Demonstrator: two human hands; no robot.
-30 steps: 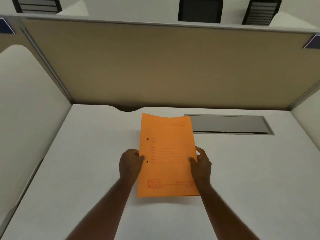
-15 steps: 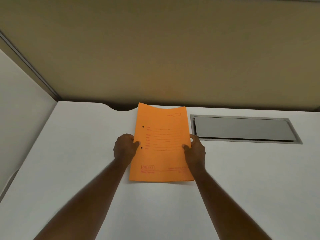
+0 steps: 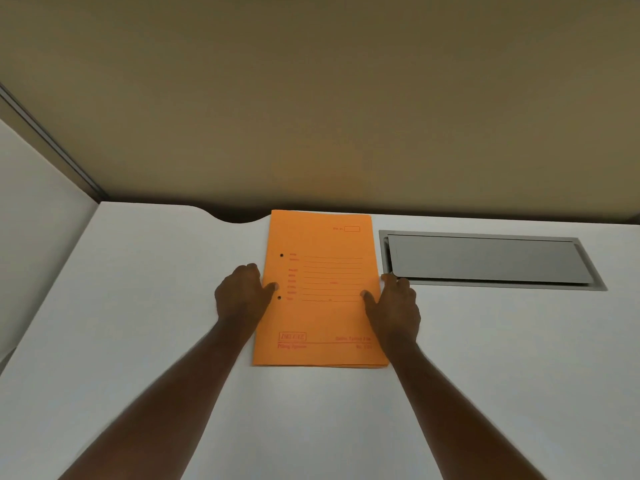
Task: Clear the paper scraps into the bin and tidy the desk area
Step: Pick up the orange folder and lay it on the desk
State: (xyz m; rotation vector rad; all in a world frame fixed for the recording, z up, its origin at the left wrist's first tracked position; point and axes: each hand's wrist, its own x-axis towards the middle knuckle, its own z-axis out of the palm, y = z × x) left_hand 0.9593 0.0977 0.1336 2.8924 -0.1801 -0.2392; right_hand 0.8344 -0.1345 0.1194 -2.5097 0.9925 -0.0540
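White desk (image 3: 138, 341), tan partition behind: orange folder (image 3: 322, 320) lies flat between both hands, left hand (image 3: 240, 296) and right hand (image 3: 394, 306) pinching its side edges; square it gently, then release

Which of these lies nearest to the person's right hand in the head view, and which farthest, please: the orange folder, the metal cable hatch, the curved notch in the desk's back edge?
From the right hand:
1. Orange folder: the thumb rests on its right edge.
2. Metal cable hatch: just to the right; the fingertips lie by its near left corner.
3. Curved notch: back left, beyond the folder.
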